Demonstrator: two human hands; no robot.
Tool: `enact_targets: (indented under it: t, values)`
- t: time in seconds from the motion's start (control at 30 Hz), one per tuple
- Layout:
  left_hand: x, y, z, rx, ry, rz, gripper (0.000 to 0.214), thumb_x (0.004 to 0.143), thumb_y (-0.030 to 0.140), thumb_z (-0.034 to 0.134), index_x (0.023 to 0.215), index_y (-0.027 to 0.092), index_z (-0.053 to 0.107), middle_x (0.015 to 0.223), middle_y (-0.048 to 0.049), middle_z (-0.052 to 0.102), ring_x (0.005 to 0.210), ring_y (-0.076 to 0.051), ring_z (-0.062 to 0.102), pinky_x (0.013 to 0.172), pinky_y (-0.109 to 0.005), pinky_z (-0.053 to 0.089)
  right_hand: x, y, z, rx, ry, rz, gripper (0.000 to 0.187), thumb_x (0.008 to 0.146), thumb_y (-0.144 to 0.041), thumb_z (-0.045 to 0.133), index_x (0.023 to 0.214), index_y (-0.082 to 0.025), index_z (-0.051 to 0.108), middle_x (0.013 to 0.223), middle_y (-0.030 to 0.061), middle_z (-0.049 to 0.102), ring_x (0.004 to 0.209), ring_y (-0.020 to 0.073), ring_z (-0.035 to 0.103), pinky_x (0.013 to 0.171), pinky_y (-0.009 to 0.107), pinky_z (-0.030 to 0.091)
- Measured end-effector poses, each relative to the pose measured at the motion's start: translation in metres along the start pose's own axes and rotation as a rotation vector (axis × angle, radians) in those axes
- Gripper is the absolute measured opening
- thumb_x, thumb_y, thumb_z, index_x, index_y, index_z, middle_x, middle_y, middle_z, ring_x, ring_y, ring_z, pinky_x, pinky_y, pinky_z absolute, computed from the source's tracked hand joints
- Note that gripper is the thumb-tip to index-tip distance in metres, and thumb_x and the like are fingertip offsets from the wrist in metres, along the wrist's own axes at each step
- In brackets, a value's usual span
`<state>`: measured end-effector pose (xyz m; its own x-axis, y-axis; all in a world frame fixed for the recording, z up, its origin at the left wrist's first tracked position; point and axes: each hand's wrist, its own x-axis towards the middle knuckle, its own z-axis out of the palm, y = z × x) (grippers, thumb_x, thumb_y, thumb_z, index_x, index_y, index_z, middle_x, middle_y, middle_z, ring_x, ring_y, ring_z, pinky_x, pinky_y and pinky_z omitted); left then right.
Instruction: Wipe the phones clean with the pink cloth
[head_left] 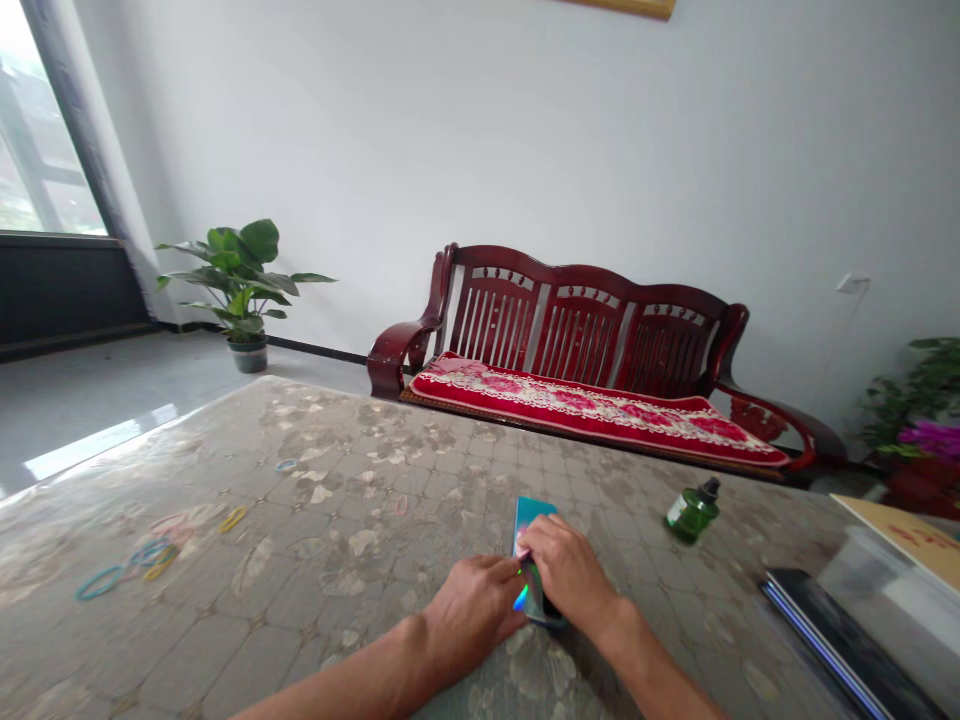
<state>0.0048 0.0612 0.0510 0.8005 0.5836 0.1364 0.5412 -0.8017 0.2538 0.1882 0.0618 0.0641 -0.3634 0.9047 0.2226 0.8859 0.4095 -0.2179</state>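
Note:
A teal, shiny phone (533, 519) lies flat on the patterned table (315, 560) in front of me. My left hand (472, 610) rests on the table at the phone's left edge, fingers curled against it. My right hand (568, 574) lies over the phone's near half, fingers bent and pressing a small pale thing (522, 548) on its surface; I cannot make out what that thing is. Only the phone's far end shows beyond my fingers.
Several coloured rubber bands (154, 555) are scattered over the table's left side. A small green bottle (691, 510) stands to the right. A dark flat device (840, 635) and a box (907, 545) lie at the right edge. A red wooden bench (585, 370) stands behind the table.

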Motion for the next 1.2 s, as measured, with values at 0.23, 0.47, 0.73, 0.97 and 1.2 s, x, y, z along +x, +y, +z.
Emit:
enact_targets:
  t: [0.23,0.47,0.73,0.97,1.2]
  values:
    - [0.001,-0.006,0.005,-0.006,-0.003,0.024,0.025,0.094,0.044,0.06,0.097,0.019,0.063,0.109,-0.0058,0.07,0.097,-0.023,0.068,0.092,-0.032,0.052,-0.006,0.008,-0.001,0.008,0.06,0.127,0.025,0.091,-0.01,0.046,0.084,-0.022,0.067,0.092,0.0042,0.068,0.092,0.0187,0.057,0.081,0.027,0.04]
    - [0.001,-0.002,-0.02,0.06,-0.107,0.061,0.007,0.091,0.023,0.061,0.096,0.02,0.063,0.107,-0.005,0.07,0.096,-0.023,0.068,0.088,-0.03,0.053,-0.007,0.018,-0.001,0.014,0.083,0.147,0.024,0.09,-0.01,0.047,0.082,-0.021,0.067,0.091,0.0039,0.068,0.09,0.0175,0.058,0.081,0.026,0.04]
    - [0.036,-0.03,-0.053,0.142,-0.262,0.11,0.017,0.082,0.012,0.064,0.091,0.026,0.071,0.091,-0.0009,0.074,0.086,-0.022,0.07,0.075,-0.027,0.054,-0.011,0.013,-0.019,0.024,-0.072,0.086,0.027,0.089,-0.008,0.05,0.08,-0.022,0.071,0.088,0.0024,0.07,0.088,0.0166,0.059,0.078,0.025,0.038]
    - [0.087,-0.047,-0.053,0.161,-0.216,0.245,0.074,0.07,0.0,0.069,0.135,0.032,0.051,0.146,-0.0056,0.05,0.131,-0.028,0.048,0.101,-0.038,0.045,-0.008,0.014,-0.019,0.039,-0.089,0.089,0.027,0.086,-0.006,0.052,0.079,-0.021,0.073,0.089,0.0038,0.071,0.091,0.0171,0.061,0.08,0.024,0.04]
    - [0.116,-0.043,-0.031,0.16,-0.281,0.212,0.055,0.066,0.008,0.075,0.114,0.032,0.064,0.147,-0.0027,0.05,0.133,-0.032,0.046,0.098,-0.043,0.046,-0.006,0.018,-0.021,0.117,-0.083,0.088,0.03,0.081,-0.002,0.05,0.079,-0.022,0.073,0.092,0.0031,0.071,0.094,0.0168,0.062,0.082,0.023,0.04]
